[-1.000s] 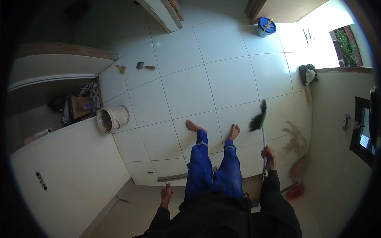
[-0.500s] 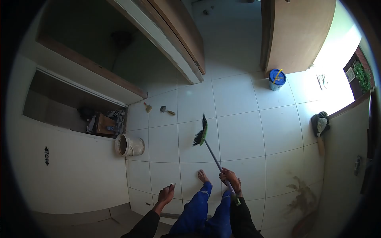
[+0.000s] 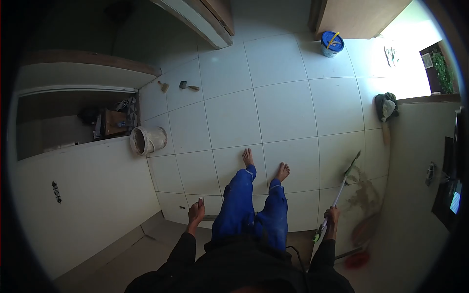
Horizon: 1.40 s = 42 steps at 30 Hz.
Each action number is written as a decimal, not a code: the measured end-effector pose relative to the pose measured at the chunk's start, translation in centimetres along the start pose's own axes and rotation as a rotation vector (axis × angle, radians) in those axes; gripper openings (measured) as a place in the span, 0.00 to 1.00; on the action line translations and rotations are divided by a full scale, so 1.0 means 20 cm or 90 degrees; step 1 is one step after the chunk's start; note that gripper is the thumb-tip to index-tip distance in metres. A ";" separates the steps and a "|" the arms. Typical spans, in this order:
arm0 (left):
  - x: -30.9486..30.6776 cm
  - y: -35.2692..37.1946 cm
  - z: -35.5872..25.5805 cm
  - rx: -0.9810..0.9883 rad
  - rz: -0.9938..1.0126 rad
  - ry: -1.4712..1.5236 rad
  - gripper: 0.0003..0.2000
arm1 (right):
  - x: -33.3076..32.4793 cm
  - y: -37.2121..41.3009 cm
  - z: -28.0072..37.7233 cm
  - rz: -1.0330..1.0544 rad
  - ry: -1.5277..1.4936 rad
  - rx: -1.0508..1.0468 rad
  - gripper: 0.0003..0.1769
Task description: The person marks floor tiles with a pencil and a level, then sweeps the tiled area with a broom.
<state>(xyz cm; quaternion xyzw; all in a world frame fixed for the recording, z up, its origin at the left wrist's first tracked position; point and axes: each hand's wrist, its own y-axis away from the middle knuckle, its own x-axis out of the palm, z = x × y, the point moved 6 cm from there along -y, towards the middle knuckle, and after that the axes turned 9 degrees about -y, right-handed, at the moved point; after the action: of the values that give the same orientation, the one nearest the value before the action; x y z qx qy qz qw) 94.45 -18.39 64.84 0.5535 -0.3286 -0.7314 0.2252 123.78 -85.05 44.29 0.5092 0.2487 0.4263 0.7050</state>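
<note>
My right hand (image 3: 332, 215) is closed round the handle of a broom (image 3: 339, 193) on my right side. The broom's green head with dark bristles (image 3: 351, 166) is at the floor beside a brownish patch of dirt (image 3: 365, 190). My left hand (image 3: 196, 213), also closed, is held out at my left over the floor tiles. A small thing with a pale tip (image 3: 201, 199) sticks out of its fist, too small to name.
A dirty white bucket (image 3: 157, 138) lies tipped by the left wall. Two brushes or scrapers (image 3: 189, 86) (image 3: 163, 87) lie on the tiles. A blue-lidded pail (image 3: 332, 44) stands by the door. A dark bag (image 3: 387, 106) rests at the right wall, and a reddish shape (image 3: 365, 229) is nearby.
The broom in my right hand has swung from the middle of the floor to the dirt on the right. My view has shifted back, and both feet now show. My left hand stays closed.
</note>
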 end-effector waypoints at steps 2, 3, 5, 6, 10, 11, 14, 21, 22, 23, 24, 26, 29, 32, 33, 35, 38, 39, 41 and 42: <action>0.09 0.04 0.20 -0.089 0.065 0.005 0.19 | 0.13 0.22 0.00 0.014 0.049 0.020 0.02; 0.14 0.06 0.27 -0.113 0.103 0.013 0.20 | 0.25 0.33 -0.02 0.027 0.082 0.060 0.09; 0.31 -0.01 0.44 -0.007 0.112 -0.102 0.22 | 0.78 0.66 -0.03 0.085 0.156 0.129 0.24; 0.36 -0.09 0.42 0.105 0.112 -0.218 0.25 | 1.10 0.78 -0.05 0.132 0.196 0.157 0.31; 0.18 -0.38 0.14 0.228 0.054 -0.284 0.30 | 2.25 0.71 -0.40 0.414 0.213 0.275 0.32; 0.02 -0.55 -0.03 0.101 0.102 -0.137 0.29 | 2.55 0.60 -0.51 0.413 0.269 0.280 0.30; -0.58 -0.86 -0.57 0.007 0.068 0.037 0.25 | 3.50 0.15 -0.90 0.553 0.175 0.364 0.29; -1.65 -1.35 -1.16 0.194 -0.112 0.232 0.15 | 4.06 -0.59 -0.52 0.548 -0.206 0.324 0.08; -1.66 -1.43 -1.14 0.197 -0.103 0.232 0.15 | 3.84 -0.57 -0.32 0.433 -0.140 0.292 0.09; -1.63 -1.49 -1.08 0.160 -0.073 0.215 0.15 | 3.61 -0.53 -0.11 0.323 -0.073 0.269 0.10; -1.61 -1.53 -1.04 0.128 -0.046 0.196 0.15 | 3.28 -0.55 -0.03 0.245 -0.185 0.349 0.13; -1.50 -1.60 -0.95 0.054 0.009 0.090 0.18 | 2.73 -0.40 0.12 0.117 -0.324 0.401 0.04; -1.30 -1.57 -0.87 0.031 0.081 0.045 0.19 | 2.05 -0.29 0.19 0.086 -0.559 0.271 0.10; -1.26 -1.38 -1.01 0.019 0.135 0.021 0.20 | 1.47 -0.36 0.10 0.249 -0.513 0.180 0.14; -1.23 -1.35 -1.02 0.019 0.137 0.036 0.20 | 1.45 -0.24 0.06 0.207 -0.541 0.284 0.13; -1.17 -1.31 -1.08 0.019 0.138 0.049 0.20 | 1.90 0.23 0.16 -0.052 -0.206 0.178 0.20; -1.17 -1.28 -1.25 0.041 0.156 0.001 0.19 | 2.65 0.54 0.17 0.056 0.004 0.180 0.34; -1.20 -1.28 -1.33 0.041 0.144 0.021 0.18 | 2.95 0.57 0.20 0.094 0.082 0.159 0.33; -1.27 -1.29 -1.49 0.043 0.124 0.041 0.18 | 3.40 0.38 0.16 0.241 0.117 0.188 0.32; -1.33 -1.28 -1.57 0.066 0.086 0.065 0.17 | 3.64 0.24 0.15 0.268 0.114 0.208 0.30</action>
<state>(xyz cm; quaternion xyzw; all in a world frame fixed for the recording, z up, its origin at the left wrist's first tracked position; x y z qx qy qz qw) 132.93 10.31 58.34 0.5773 -0.3907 -0.6676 0.2616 161.81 -23.77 55.83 0.6171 0.2642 0.5607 0.4848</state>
